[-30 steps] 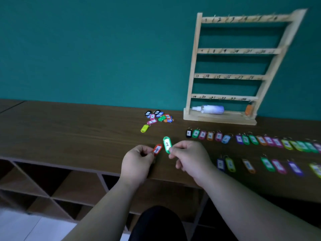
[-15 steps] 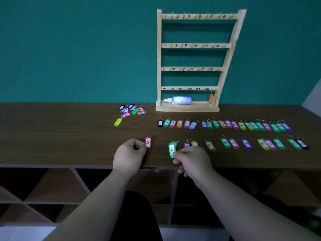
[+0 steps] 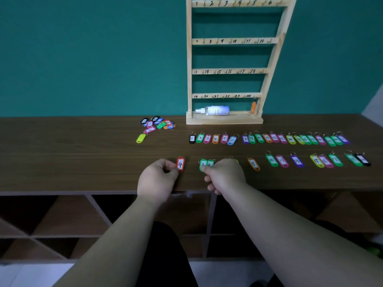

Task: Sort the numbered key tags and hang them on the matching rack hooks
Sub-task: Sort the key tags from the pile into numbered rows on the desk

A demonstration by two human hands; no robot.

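My left hand (image 3: pixel 158 180) pinches a red tag numbered 4 (image 3: pixel 180 164) upright just above the table's front part. My right hand (image 3: pixel 224 176) pinches a green tag (image 3: pixel 203 165) that lies at the left end of the near row, beside another green tag (image 3: pixel 210 163). The hand hides further tags behind it. A far row of numbered tags (image 3: pixel 267 138) and a near row (image 3: pixel 315 160) lie across the table. An unsorted pile of tags (image 3: pixel 157 123) lies at the back left. The wooden rack (image 3: pixel 230 41) with numbered hooks stands at the wall.
A white spray bottle (image 3: pixel 213 110) lies on the rack's base, and an orange tag (image 3: pixel 253 107) hangs at its lower right. A yellow-green tag (image 3: pixel 141 138) lies apart below the pile. The brown table (image 3: pixel 72 158) has open shelf compartments (image 3: pixel 68 216) beneath it.
The view swung so the rack is now centred. My right hand carried the green tag down to the near row's left end. My left hand kept the red 4 tag.
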